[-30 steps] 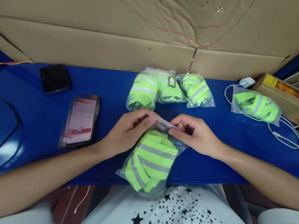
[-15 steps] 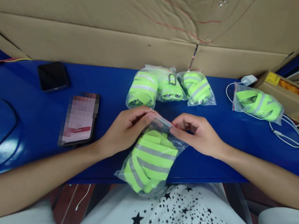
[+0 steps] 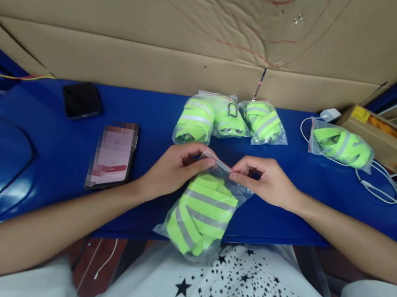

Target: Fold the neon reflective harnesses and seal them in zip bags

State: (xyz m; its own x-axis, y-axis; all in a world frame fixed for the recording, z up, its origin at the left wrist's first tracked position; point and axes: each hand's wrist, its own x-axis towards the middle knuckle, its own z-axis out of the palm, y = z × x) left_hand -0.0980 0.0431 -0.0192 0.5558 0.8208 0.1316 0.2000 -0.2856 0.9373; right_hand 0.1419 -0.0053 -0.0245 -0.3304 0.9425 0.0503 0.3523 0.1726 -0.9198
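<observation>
Between my hands hangs a clear zip-lock bag (image 3: 165, 228) over the near edge of the blue table. Inside it lies a folded neon-yellow reflective strap (image 3: 206, 214) with grey stripes. My left hand (image 3: 183, 169) pinches the bag's top left corner, thumb in front. With thumb and fingertips together, my right hand (image 3: 264, 180) grips the right end of the red-edged zip strip. Whether the zip is fully closed I cannot tell. Just beyond my hands lie more bagged reflective straps, one at the left (image 3: 196, 120), one in the middle (image 3: 231, 119) and one at the right (image 3: 264, 122).
Another bagged strap (image 3: 343, 146) lies at the right, by a white cable (image 3: 379, 188) and a cardboard box (image 3: 370, 132). A phone with a lit screen (image 3: 114, 157) and a dark flat device (image 3: 82, 100) rest on the left of the blue table (image 3: 159, 111). Cardboard (image 3: 121, 63) stands behind.
The view has shifted slightly, so things on the table appear moved a little. Both hands keep their pinch on the bag's top edge, with my right hand slightly nearer my left.
</observation>
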